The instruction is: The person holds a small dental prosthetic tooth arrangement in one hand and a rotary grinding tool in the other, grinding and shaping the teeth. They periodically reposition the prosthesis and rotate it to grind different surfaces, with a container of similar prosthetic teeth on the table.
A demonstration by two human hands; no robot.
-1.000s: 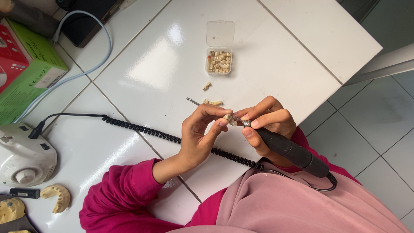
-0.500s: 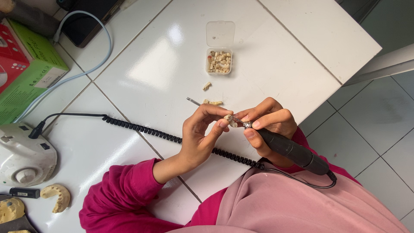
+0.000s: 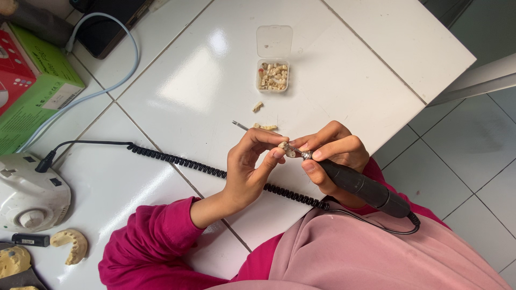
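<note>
My left hand (image 3: 248, 166) pinches a small cream tooth-shaped piece (image 3: 283, 147) between thumb and fingertips above the white tiled counter (image 3: 188, 80). My right hand (image 3: 333, 153) grips a black rotary handpiece (image 3: 365, 188), its metal tip touching that piece. A coiled black cord (image 3: 204, 167) runs from the handpiece across the counter. Beyond my hands lie a thin metal bur (image 3: 240, 126) and two loose tooth pieces (image 3: 258, 106).
A small clear box (image 3: 273, 75) of tooth pieces stands open at the far middle. A white motor unit (image 3: 29, 193), plaster jaw casts (image 3: 72, 244) and a green and red carton (image 3: 32, 75) sit at the left. The counter's edge drops to a tiled floor (image 3: 473, 145) on the right.
</note>
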